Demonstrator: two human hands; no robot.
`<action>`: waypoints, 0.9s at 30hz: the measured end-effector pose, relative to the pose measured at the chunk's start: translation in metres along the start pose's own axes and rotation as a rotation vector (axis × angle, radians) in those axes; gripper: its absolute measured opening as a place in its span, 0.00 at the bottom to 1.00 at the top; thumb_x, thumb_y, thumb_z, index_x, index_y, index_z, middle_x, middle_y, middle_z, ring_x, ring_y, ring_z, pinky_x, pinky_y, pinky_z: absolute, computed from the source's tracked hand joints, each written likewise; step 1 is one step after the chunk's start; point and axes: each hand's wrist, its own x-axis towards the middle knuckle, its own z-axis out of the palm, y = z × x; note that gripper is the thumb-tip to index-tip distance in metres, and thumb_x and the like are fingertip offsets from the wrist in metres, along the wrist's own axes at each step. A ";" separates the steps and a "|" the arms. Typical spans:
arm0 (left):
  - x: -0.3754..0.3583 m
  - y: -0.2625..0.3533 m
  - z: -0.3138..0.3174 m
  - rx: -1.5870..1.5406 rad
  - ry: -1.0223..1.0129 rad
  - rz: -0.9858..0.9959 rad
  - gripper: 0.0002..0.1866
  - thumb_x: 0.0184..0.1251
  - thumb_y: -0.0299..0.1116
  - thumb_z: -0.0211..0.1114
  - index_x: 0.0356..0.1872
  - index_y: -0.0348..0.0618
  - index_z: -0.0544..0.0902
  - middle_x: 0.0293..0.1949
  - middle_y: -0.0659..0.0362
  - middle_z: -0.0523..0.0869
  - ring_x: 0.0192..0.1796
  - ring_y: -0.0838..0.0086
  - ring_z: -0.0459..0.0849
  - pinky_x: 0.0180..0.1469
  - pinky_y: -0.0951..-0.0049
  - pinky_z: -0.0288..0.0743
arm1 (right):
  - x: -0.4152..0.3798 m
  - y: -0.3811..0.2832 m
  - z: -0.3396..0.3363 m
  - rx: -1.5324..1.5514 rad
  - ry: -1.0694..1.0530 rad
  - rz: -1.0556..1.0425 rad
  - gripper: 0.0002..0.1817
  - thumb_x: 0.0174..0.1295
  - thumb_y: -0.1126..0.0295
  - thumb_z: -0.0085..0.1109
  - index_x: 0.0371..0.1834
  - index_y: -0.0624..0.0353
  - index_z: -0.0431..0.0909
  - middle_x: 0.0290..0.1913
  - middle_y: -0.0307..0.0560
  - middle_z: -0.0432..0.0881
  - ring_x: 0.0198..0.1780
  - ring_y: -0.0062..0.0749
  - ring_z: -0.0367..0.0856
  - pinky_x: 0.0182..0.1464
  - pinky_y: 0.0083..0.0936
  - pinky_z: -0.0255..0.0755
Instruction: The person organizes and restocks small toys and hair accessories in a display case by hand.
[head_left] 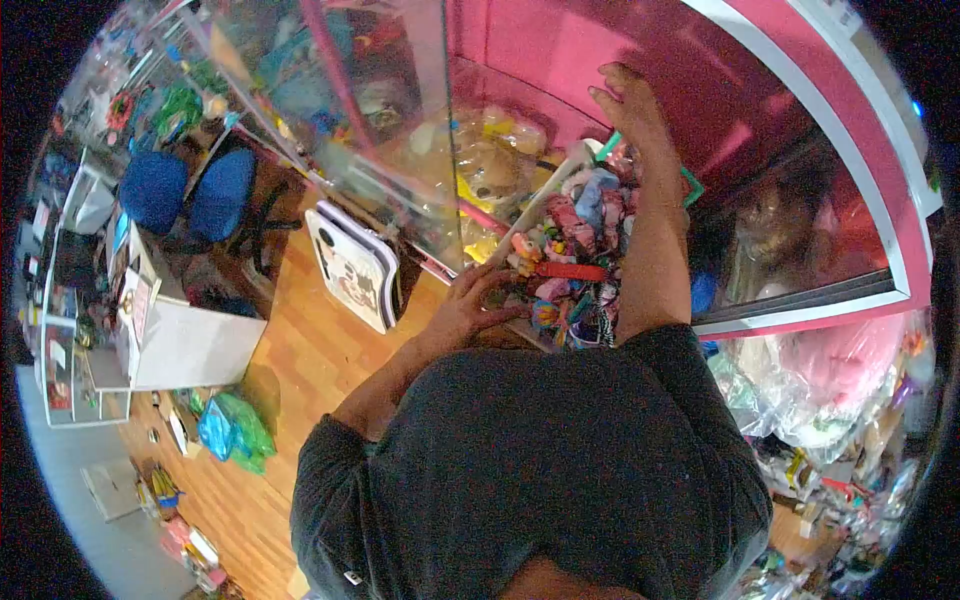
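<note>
Dark shirt fabric [530, 450] covers the person's back or chest and fills the lower middle, closest to the camera. Beyond it, a box [556, 184] packed with small, colourful soft items [590, 215] lies in the opening of a pink cabinet [860, 130], beside a glass panel [400, 110]. The left hand [472, 308] rests at the box's near left edge, fingers spread towards the contents, probably to steady it; whether it grips anything, I cannot tell. The right arm passes over the box, and the right hand [628, 95] is raised near the pink inner wall, fingers loosely parted and apparently holding nothing. Its reach seems to keep it above the heap. A red strip [572, 271] lies across the items, and a green edge [692, 187] shows beside the right forearm. To the left, a board with a cartoon picture [350, 268] stands on the wooden floor [300, 350], with blue chairs [222, 195] farther away.
</note>
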 end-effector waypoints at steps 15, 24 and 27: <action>0.000 0.020 0.029 0.071 0.186 -0.171 0.20 0.33 0.35 0.66 0.36 0.55 0.80 0.52 0.62 0.70 0.54 0.65 0.66 0.51 0.59 0.62 | -0.026 -0.044 0.015 0.261 -0.197 -0.038 0.17 0.49 0.71 0.59 0.43 0.64 0.71 0.39 0.55 0.78 0.43 0.36 0.77 0.45 0.27 0.70; 0.034 0.018 0.037 0.030 0.270 -0.204 0.18 0.34 0.37 0.67 0.34 0.49 0.80 0.50 0.59 0.71 0.57 0.62 0.64 0.54 0.60 0.59 | -0.024 -0.059 0.035 0.311 -0.257 -0.093 0.14 0.49 0.72 0.58 0.40 0.65 0.73 0.36 0.55 0.78 0.40 0.39 0.77 0.43 0.29 0.70; 0.031 0.015 0.033 -0.001 0.223 -0.222 0.19 0.35 0.36 0.67 0.36 0.49 0.80 0.53 0.58 0.68 0.58 0.62 0.62 0.57 0.60 0.56 | -0.011 -0.064 0.053 0.294 -0.280 -0.142 0.14 0.50 0.73 0.57 0.41 0.65 0.73 0.35 0.51 0.79 0.37 0.31 0.77 0.39 0.24 0.70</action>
